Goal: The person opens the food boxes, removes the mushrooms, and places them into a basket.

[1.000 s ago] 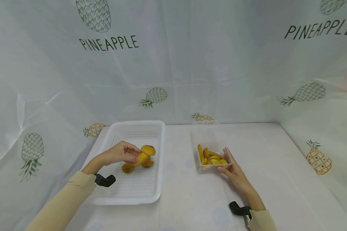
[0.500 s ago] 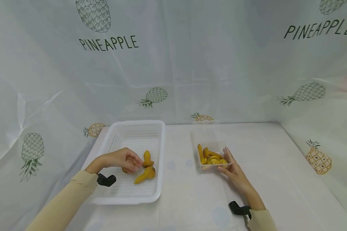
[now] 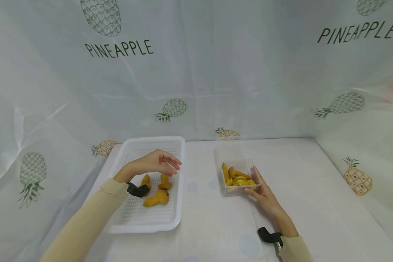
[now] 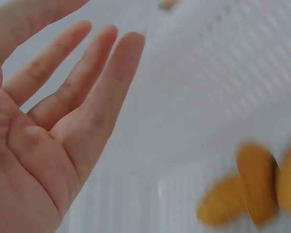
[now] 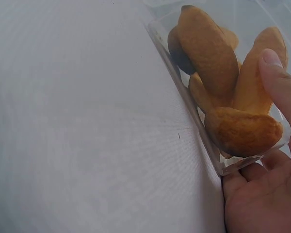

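Note:
My left hand is raised over the white perforated basket, fingers loosely extended and holding nothing. Below it, several yellow-brown mushrooms lie on the basket floor. The nearest mushroom is on its side, with another mushroom just behind it and one more partly covered by the wrist strap. A blurred mushroom shows at the lower right of the left wrist view. My right hand grips the right side of a clear plastic box, thumb at the rim and fingers outside. Several mushrooms are heaped in the box.
The box's clear lid is folded back behind it. Both containers stand on a pale cloth-covered table, a gap between them. A pineapple-print curtain rises behind and at the sides.
My left hand has released a mushroom onto the basket floor, then lifted and moved right toward the basket's right rim. The right hand and box have stayed put; the head view shifted slightly.

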The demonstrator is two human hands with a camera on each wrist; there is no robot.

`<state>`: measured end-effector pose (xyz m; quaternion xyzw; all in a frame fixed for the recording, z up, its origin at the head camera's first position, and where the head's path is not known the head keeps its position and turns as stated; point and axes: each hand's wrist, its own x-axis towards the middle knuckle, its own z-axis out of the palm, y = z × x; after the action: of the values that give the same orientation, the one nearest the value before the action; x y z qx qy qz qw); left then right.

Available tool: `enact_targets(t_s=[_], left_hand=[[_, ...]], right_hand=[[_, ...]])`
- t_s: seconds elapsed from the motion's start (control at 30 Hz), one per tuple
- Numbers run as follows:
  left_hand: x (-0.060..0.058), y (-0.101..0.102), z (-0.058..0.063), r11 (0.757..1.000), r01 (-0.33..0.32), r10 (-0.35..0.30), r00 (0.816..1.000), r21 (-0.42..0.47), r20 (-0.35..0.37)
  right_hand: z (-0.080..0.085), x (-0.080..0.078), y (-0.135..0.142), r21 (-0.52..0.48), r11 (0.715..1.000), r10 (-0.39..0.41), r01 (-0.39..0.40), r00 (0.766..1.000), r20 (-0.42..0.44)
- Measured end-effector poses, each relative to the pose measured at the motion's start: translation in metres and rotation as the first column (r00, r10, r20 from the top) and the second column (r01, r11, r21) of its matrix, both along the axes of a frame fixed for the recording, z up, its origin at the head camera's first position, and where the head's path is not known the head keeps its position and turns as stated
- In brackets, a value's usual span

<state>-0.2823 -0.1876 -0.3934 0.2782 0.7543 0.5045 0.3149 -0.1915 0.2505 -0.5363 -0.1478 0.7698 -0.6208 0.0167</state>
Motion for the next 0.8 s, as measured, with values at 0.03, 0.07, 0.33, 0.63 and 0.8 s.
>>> enact_targets(t_s=[0.03, 0.07, 0.33, 0.63, 0.8], left_hand=[[-0.002, 0.008, 0.002, 1.0, 0.008, -0.008, 1.0, 0.02, 0.007], [-0.005, 0.017, 0.003, 0.999, 0.016, -0.017, 1.0, 0.041, 0.016], [-0.015, 0.077, 0.008, 0.99, 0.085, -0.087, 0.996, 0.117, 0.009], [-0.022, 0.134, 0.004, 0.984, 0.125, -0.121, 0.992, 0.126, -0.035], [-0.025, 0.159, -0.007, 0.966, 0.192, -0.187, 0.981, 0.173, -0.045]], right_hand=[[0.0, 0.0, 0.0, 0.003, 1.0, -0.004, 0.004, 1.0, -0.003], [0.001, 0.0, 0.0, 0.007, 1.0, -0.008, 0.008, 1.0, -0.004], [0.0, 0.001, 0.001, 0.002, 1.0, -0.009, 0.009, 1.0, -0.007], [0.0, 0.0, 0.003, -0.024, 1.0, -0.004, 0.003, 1.0, -0.005], [-0.001, 0.0, 0.002, -0.047, 0.999, 0.003, -0.003, 1.0, -0.007]])
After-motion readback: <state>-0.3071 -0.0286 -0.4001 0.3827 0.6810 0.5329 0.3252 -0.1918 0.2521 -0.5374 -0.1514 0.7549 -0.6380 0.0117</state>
